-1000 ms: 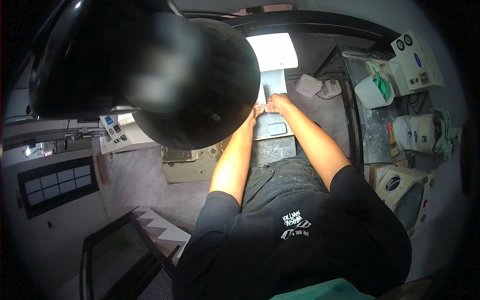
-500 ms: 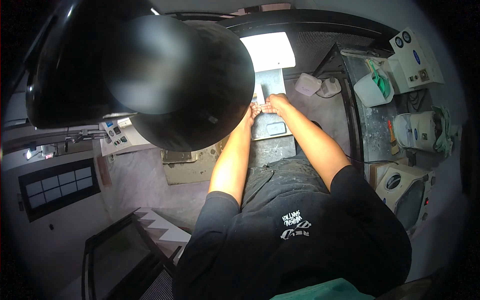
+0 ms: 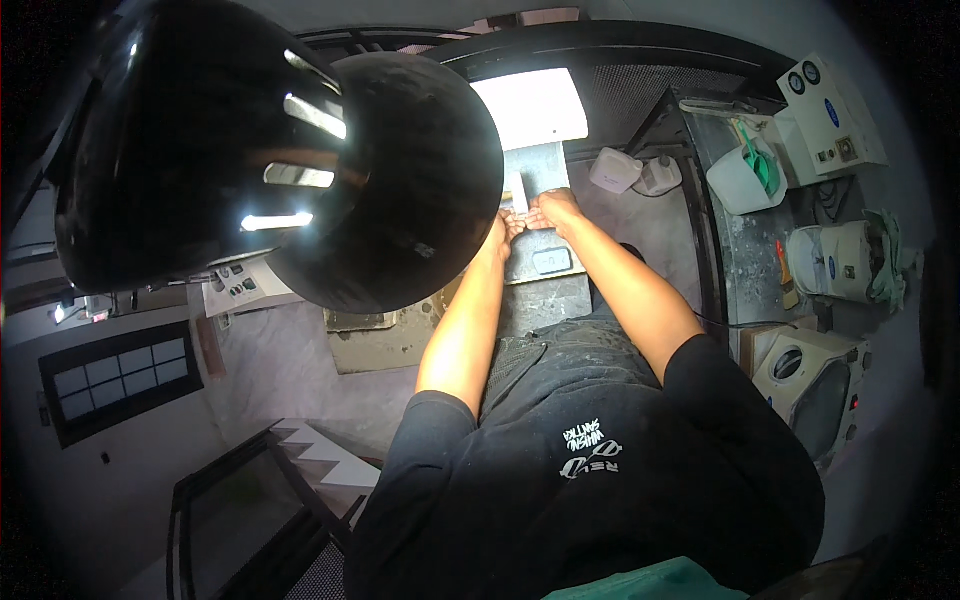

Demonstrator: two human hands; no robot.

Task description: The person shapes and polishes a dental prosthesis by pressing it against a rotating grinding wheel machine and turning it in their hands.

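My left hand (image 3: pixel 508 228) and my right hand (image 3: pixel 556 210) meet over the narrow grey worktop, fingertips almost touching. Both sets of fingers are curled in as if pinching something small, but it is too small to make out. A pale upright block (image 3: pixel 518 190) stands just beyond my fingers, partly hidden by the lamp. Nearer to me lies a small flat rectangular object (image 3: pixel 552 261) with a dark edge and a pale blue-grey face. The big black lamp shade (image 3: pixel 430 190) covers part of the view beside my left hand.
A bright white panel (image 3: pixel 530 105) is at the worktop's far end. Two white jugs (image 3: pixel 616 171) stand to the right. Farther right, a side bench (image 3: pixel 735 250) carries a white tub (image 3: pixel 740 185) with a green tool and machines. A controls box (image 3: pixel 248 287) is left.
The lamp shade appears slightly further left and turned, with its bright vent slots now showing. My hands stay together in nearly the same place, with small finger movements.
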